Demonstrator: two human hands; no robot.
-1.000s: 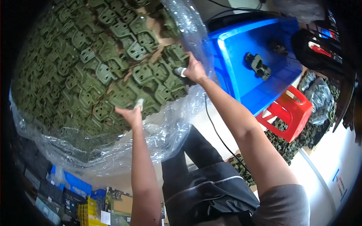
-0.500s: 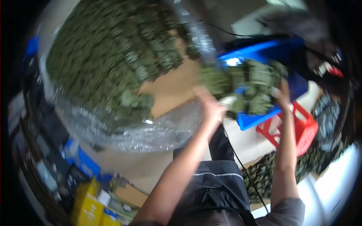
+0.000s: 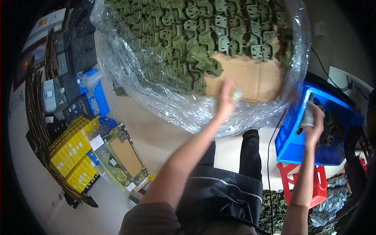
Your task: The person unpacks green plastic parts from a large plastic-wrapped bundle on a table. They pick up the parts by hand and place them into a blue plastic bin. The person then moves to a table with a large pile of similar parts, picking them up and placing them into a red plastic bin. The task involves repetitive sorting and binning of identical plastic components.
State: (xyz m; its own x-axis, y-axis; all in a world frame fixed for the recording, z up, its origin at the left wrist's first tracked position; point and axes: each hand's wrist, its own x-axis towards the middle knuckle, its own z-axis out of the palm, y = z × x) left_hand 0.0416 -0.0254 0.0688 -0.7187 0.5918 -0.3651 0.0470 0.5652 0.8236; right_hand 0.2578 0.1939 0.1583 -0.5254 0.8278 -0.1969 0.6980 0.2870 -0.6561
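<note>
In the head view, the person's left hand (image 3: 226,102), slightly blurred, was over the near edge of a bare brown cardboard sheet (image 3: 250,76), its fingers and white-wrapped thumb apart and nothing visible between them. Olive-green, angular moulded parts with holes (image 3: 199,35) lay in close rows on the far and left portions of that sheet; one such piece (image 3: 205,60) sat tilted on top of the others near the bare patch. Crumpled clear plastic film (image 3: 133,86) ran around the sheet's left, near and right sides. The right hand (image 3: 313,127), with white wrapping on its fingers, was at a blue rectangular plastic bin (image 3: 288,141); whether it gripped anything could not be told. More dark green parts (image 3: 329,135) lay inside this bin, beside the hand. A red plastic stool (image 3: 319,192) stood at the bin's near side, and a thin black cable (image 3: 268,168) ran to its left.
</note>
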